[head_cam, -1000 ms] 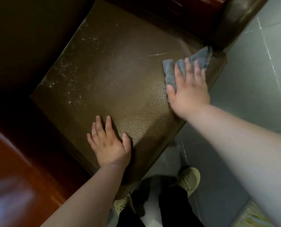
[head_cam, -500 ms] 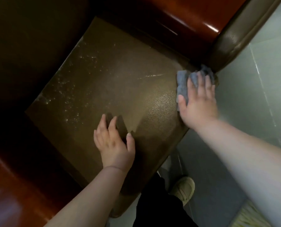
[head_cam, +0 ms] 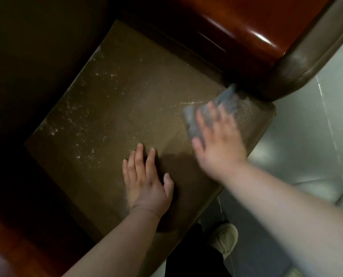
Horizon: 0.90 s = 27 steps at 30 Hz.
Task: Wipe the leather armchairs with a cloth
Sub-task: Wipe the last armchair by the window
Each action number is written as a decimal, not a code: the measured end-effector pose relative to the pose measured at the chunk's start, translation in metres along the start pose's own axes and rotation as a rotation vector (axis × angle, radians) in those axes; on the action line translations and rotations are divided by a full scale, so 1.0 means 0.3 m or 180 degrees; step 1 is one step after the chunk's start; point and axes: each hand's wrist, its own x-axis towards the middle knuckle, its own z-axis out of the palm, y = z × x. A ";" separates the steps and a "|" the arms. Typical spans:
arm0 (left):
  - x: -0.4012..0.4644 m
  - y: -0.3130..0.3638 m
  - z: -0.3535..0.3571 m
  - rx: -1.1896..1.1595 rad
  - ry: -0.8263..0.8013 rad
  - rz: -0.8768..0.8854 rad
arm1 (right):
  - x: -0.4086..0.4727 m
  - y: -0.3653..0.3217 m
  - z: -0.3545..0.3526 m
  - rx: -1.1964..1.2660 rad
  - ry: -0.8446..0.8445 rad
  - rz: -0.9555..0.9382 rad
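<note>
Fingers [head_cam: 211, 114] apparently flat on blurred cloth [head_cam: 226, 99]

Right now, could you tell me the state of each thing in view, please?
Seat cushion: dusty, pale specks at its far left.
Cloth: grey, crumpled, blurred, pressed on the seat's right corner.
Right hand: flat on the cloth.
Left hand: flat on the seat, empty.
Wooden armrest: glossy.
</note>
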 end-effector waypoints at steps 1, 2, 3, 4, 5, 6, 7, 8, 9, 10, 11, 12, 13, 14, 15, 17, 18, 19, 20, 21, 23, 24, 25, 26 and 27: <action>0.001 0.004 -0.006 -0.0017 -0.0023 0.0011 | -0.050 -0.037 0.010 0.0011 -0.0142 -0.0474; 0.002 0.003 -0.009 -0.0040 -0.0044 0.0020 | -0.082 -0.045 0.016 0.0016 -0.0275 -0.0949; 0.002 0.001 -0.008 -0.0046 -0.0045 0.0024 | -0.081 -0.024 0.005 0.0016 -0.0381 -0.1345; 0.001 -0.001 -0.003 -0.0025 -0.0029 0.0020 | -0.043 0.019 -0.009 -0.0037 -0.0406 -0.1606; 0.000 -0.003 0.004 0.0005 -0.0012 0.0015 | 0.012 0.066 -0.020 -0.0126 -0.0398 -0.1650; -0.002 -0.003 0.012 0.0010 0.0004 0.0022 | 0.076 0.115 -0.028 -0.0169 -0.0346 -0.1459; -0.003 -0.003 0.020 -0.0003 0.0026 0.0032 | 0.149 0.162 -0.041 -0.0140 -0.0277 -0.1045; -0.004 -0.004 0.025 -0.0009 0.0051 0.0038 | 0.217 0.196 -0.058 -0.0044 -0.0217 -0.0581; -0.006 -0.005 0.027 0.0013 0.0050 0.0042 | 0.264 0.202 -0.075 0.0073 -0.0183 -0.0201; -0.008 -0.006 0.025 0.0034 0.0002 0.0036 | 0.277 0.175 -0.080 0.0112 -0.0119 0.0058; -0.008 -0.006 0.019 0.0034 -0.0072 0.0025 | 0.263 0.123 -0.074 0.0061 -0.0041 0.0139; -0.005 -0.005 0.012 0.0037 -0.0148 0.0019 | 0.223 0.066 -0.056 -0.0032 -0.0004 0.0028; -0.005 -0.002 0.004 0.0053 -0.0206 -0.0006 | 0.161 0.006 -0.041 -0.0093 -0.0033 -0.0276; -0.003 0.000 -0.005 0.0061 -0.0242 -0.0027 | 0.093 -0.040 -0.026 -0.0122 -0.0076 -0.0670; -0.001 0.001 -0.012 0.0048 -0.0256 -0.0032 | 0.028 -0.064 -0.012 -0.0085 -0.0169 -0.1078; -0.002 0.002 -0.017 -0.0023 -0.0222 -0.0019 | -0.004 -0.037 -0.014 -0.0121 -0.0353 -0.1824; -0.005 0.002 -0.012 -0.0058 -0.0174 -0.0027 | 0.040 0.003 -0.026 -0.0238 -0.0403 -0.2083; -0.006 0.000 -0.005 -0.0084 -0.0135 -0.0037 | 0.097 0.041 -0.030 -0.0361 -0.0378 -0.2181; -0.006 -0.002 0.003 -0.0118 -0.0098 -0.0028 | 0.158 0.075 -0.035 -0.0393 -0.0290 -0.2032; -0.005 -0.005 0.010 -0.0175 -0.0044 -0.0006 | 0.225 0.107 -0.044 -0.0290 -0.0212 -0.1647; -0.002 -0.013 0.023 -0.0254 0.0053 0.0043 | 0.325 0.121 -0.071 0.0019 -0.0111 -0.0654; -0.002 -0.017 0.022 -0.0244 0.0038 0.0072 | 0.331 0.094 -0.075 0.0086 -0.0074 -0.0305; -0.003 -0.021 0.018 -0.0214 0.0009 0.0103 | 0.307 0.050 -0.068 0.0067 -0.0013 -0.0137; -0.006 -0.021 0.009 -0.0170 -0.0016 0.0127 | 0.254 -0.002 -0.052 -0.0019 0.0055 -0.0179; -0.005 -0.017 -0.003 -0.0101 -0.0066 0.0141 | 0.182 -0.056 -0.039 -0.0090 0.0057 -0.0397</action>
